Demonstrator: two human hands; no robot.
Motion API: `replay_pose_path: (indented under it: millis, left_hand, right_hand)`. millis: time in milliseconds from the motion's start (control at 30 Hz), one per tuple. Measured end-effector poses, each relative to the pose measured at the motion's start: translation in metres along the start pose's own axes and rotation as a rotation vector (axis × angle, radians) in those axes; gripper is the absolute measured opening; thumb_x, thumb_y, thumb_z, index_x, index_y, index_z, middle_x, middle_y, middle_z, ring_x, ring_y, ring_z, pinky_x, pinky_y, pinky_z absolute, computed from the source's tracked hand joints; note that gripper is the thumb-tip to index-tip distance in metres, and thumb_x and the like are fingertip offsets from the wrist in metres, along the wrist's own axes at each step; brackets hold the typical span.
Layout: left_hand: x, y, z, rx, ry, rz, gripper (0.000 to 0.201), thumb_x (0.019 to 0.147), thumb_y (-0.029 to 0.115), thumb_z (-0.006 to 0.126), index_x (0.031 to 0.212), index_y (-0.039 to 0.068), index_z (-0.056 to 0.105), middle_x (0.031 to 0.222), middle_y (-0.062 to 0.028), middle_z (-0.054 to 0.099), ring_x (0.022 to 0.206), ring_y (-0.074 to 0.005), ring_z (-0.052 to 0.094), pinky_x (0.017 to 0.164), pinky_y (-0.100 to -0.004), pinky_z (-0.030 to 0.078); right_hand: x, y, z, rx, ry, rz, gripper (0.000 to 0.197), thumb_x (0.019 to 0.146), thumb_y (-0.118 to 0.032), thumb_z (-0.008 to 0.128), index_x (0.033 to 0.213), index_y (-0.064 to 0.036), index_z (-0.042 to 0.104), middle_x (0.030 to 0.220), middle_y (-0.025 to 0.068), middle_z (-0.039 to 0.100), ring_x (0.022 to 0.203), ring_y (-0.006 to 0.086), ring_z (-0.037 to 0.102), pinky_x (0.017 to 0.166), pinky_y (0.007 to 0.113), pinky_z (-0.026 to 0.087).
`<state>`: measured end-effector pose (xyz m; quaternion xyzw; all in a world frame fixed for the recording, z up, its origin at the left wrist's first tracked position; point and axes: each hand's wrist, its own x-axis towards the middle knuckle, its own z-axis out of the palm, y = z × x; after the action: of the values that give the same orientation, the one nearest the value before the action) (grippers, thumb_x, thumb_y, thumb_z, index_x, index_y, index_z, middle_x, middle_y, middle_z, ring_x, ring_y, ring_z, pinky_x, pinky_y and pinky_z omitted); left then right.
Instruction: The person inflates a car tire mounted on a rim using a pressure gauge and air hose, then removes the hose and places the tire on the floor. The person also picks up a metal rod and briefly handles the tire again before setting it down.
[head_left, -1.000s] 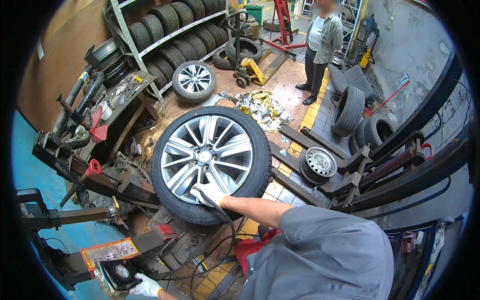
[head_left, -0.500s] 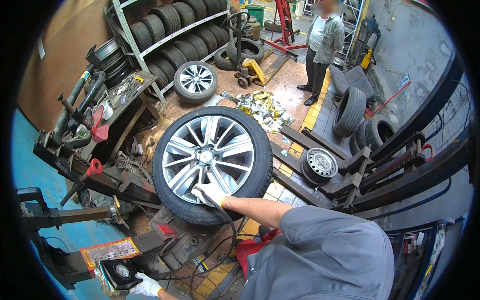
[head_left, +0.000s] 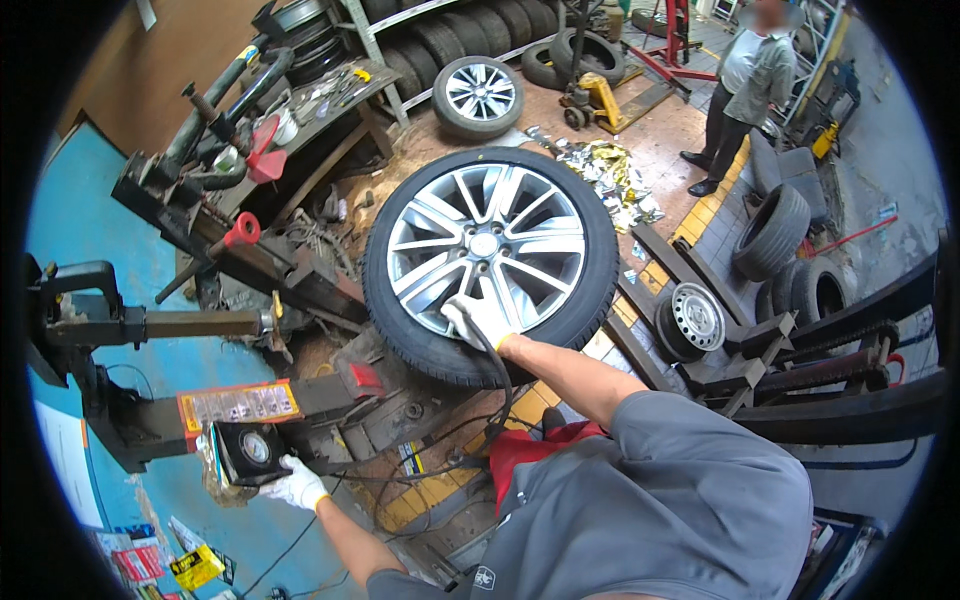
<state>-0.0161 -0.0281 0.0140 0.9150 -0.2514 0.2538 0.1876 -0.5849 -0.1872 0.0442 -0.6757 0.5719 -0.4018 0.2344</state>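
Observation:
A large tyre on a silver and dark multi-spoke alloy wheel (head_left: 487,243) lies face up in front of me on the tyre machine. My right hand (head_left: 480,320), in a white glove, is closed around the end of a black air hose (head_left: 502,372) at the wheel's near rim. The hose tip is hidden by the fingers. At lower left, my left hand (head_left: 297,486), gloved too, grips the lower right edge of a black gauge box (head_left: 249,452). Its round dial faces up, and clear plastic hangs from its left side.
Metal machine arms (head_left: 190,325) stand at left, beside a cluttered workbench (head_left: 325,135). Another alloy wheel (head_left: 478,97), crumpled foil (head_left: 610,180) and a steel wheel (head_left: 690,320) lie beyond and to the right. A person (head_left: 745,90) stands at far right, near loose tyres (head_left: 773,232).
The view has swung left and downward, so the scene sits further right and higher. Both hands keep their places on the hose and the gauge box.

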Motion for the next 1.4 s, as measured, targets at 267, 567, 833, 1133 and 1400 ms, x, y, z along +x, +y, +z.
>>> replay_pose_path:
  millis: [267, 567, 833, 1133, 1400]
  left_hand:
    - [0.001, 0.002, 0.004, -0.082, -0.046, -0.021, 0.128, 0.103, 0.075, 0.062, 0.173, -0.02, 0.013, 0.179, -0.0454, 0.024, 0.165, -0.0581, 0.033, 0.134, -0.0574, 0.039]
    - [0.002, 0.004, -0.002, -0.106, -0.054, -0.047, 0.129, 0.101, 0.074, 0.066, 0.174, -0.02, 0.014, 0.179, -0.0442, 0.026, 0.166, -0.0574, 0.033, 0.134, -0.0571, 0.039]
    - [0.001, 0.009, -0.001, -0.093, -0.057, -0.046, 0.13, 0.101, 0.074, 0.067, 0.173, -0.02, 0.013, 0.178, -0.0453, 0.026, 0.163, -0.0574, 0.037, 0.132, -0.0568, 0.042]
    - [-0.002, 0.016, -0.004, -0.118, -0.075, -0.061, 0.13, 0.101, 0.074, 0.067, 0.173, -0.02, 0.013, 0.176, -0.0475, 0.028, 0.161, -0.0585, 0.04, 0.13, -0.0576, 0.044]
    - [0.002, -0.001, 0.003, -0.096, 0.033, -0.007, 0.128, 0.101, 0.074, 0.066, 0.173, -0.019, 0.016, 0.175, -0.0466, 0.029, 0.16, -0.0588, 0.041, 0.13, -0.0584, 0.044]
  right_hand:
    - [0.003, 0.016, 0.011, 0.087, -0.024, 0.043, 0.025, 0.108, -0.031, 0.076, 0.121, -0.009, 0.08, 0.097, 0.0201, 0.079, 0.093, 0.0402, 0.078, 0.089, 0.048, 0.06]
    - [0.005, 0.015, 0.011, 0.116, -0.082, 0.126, 0.031, 0.111, -0.034, 0.072, 0.123, -0.007, 0.08, 0.097, 0.019, 0.08, 0.094, 0.0372, 0.08, 0.088, 0.044, 0.062]
    - [0.004, 0.012, 0.006, 0.075, -0.06, 0.09, 0.03, 0.111, -0.035, 0.072, 0.123, -0.0085, 0.081, 0.097, 0.0181, 0.081, 0.092, 0.0366, 0.08, 0.087, 0.045, 0.062]
    - [0.003, 0.023, 0.011, 0.033, 0.008, 0.002, 0.026, 0.109, -0.032, 0.074, 0.122, -0.0097, 0.081, 0.096, 0.018, 0.08, 0.09, 0.0371, 0.08, 0.084, 0.045, 0.062]
    - [0.004, 0.013, 0.011, 0.102, -0.063, 0.083, 0.029, 0.11, -0.034, 0.074, 0.124, -0.0093, 0.081, 0.099, 0.0195, 0.08, 0.095, 0.0381, 0.08, 0.09, 0.046, 0.061]
